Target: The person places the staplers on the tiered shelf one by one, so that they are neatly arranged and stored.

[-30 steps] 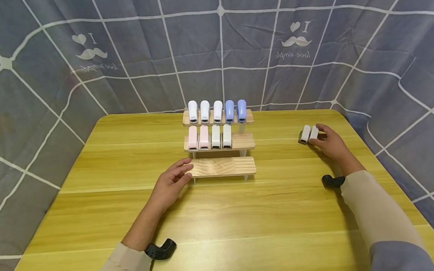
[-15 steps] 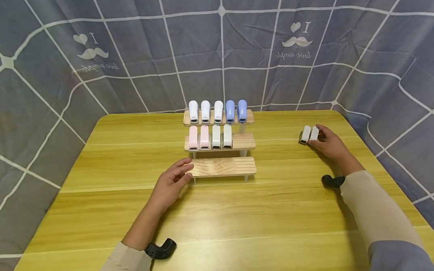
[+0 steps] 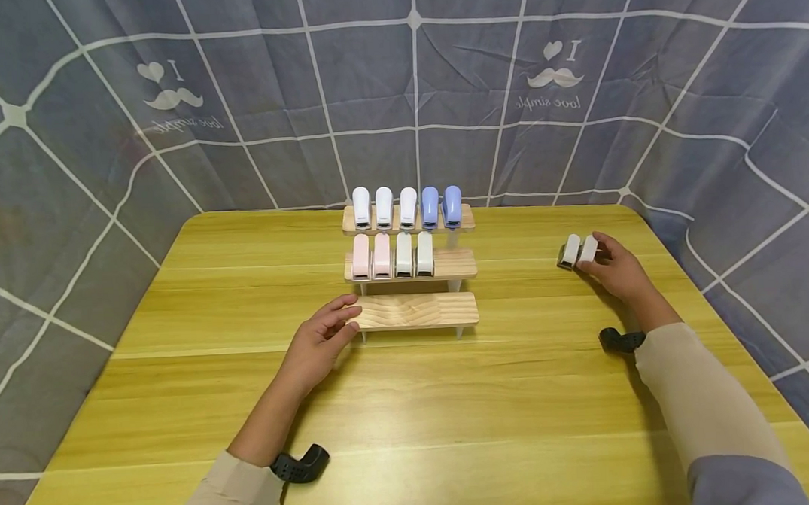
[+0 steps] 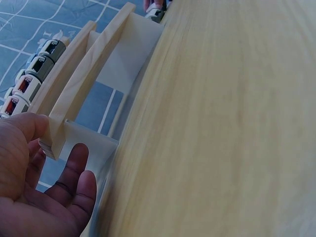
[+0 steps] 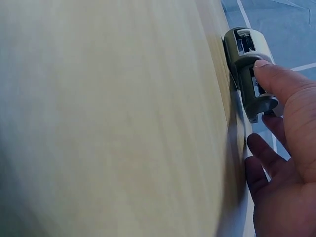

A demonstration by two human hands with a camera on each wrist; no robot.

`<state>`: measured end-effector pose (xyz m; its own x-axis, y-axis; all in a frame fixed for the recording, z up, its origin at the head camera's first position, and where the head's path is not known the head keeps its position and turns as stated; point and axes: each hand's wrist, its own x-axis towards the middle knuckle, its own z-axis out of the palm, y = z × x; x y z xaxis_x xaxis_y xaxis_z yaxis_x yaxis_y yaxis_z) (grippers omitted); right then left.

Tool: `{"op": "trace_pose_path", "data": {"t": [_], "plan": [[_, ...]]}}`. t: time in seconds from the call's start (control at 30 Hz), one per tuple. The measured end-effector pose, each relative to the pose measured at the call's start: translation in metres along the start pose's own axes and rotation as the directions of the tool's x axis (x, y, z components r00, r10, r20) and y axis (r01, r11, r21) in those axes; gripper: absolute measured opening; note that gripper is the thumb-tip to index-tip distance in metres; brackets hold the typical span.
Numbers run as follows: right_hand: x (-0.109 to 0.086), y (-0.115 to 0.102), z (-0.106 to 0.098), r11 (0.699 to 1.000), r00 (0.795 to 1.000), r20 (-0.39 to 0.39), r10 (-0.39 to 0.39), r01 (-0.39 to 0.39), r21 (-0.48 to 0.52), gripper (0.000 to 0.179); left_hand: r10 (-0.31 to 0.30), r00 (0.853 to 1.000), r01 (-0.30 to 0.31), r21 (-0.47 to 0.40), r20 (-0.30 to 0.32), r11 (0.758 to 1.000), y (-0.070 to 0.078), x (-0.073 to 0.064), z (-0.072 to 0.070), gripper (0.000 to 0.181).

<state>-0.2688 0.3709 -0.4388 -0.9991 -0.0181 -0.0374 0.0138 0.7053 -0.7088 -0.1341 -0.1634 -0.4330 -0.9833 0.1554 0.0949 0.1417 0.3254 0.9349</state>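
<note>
On the right of the table, two small white staplers with dark bases stand side by side in the head view. My right hand (image 3: 615, 267) pinches the right stapler (image 3: 587, 249), its thumb (image 5: 276, 79) at the front end in the right wrist view. The left stapler (image 3: 570, 251) stands right beside it. My left hand (image 3: 319, 348) holds the left end of the bottom board (image 3: 417, 311) of a three-tier wooden display rack. In the left wrist view, thumb and forefinger meet at the board's end (image 4: 49, 145), while the other fingers curve loosely below.
The rack's middle board (image 3: 455, 264) bears two pink staplers (image 3: 381, 255) and two whitish ones (image 3: 423, 253). Along the top board (image 3: 468, 218) stand three white staplers (image 3: 384, 207) and two blue ones (image 3: 429, 206). A grey checked curtain (image 3: 369, 73) surrounds the wooden table (image 3: 452, 416).
</note>
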Motion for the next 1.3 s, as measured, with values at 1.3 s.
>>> {"op": "trace_pose_path", "data": {"t": [1.3], "plan": [[-0.032,-0.044,0.007,0.971,0.960,-0.177,-0.216,0.230,0.066,0.074,0.003,1.000,-0.003,-0.022,-0.002,1.000,-0.001,0.001,0.001,0.031]]}}
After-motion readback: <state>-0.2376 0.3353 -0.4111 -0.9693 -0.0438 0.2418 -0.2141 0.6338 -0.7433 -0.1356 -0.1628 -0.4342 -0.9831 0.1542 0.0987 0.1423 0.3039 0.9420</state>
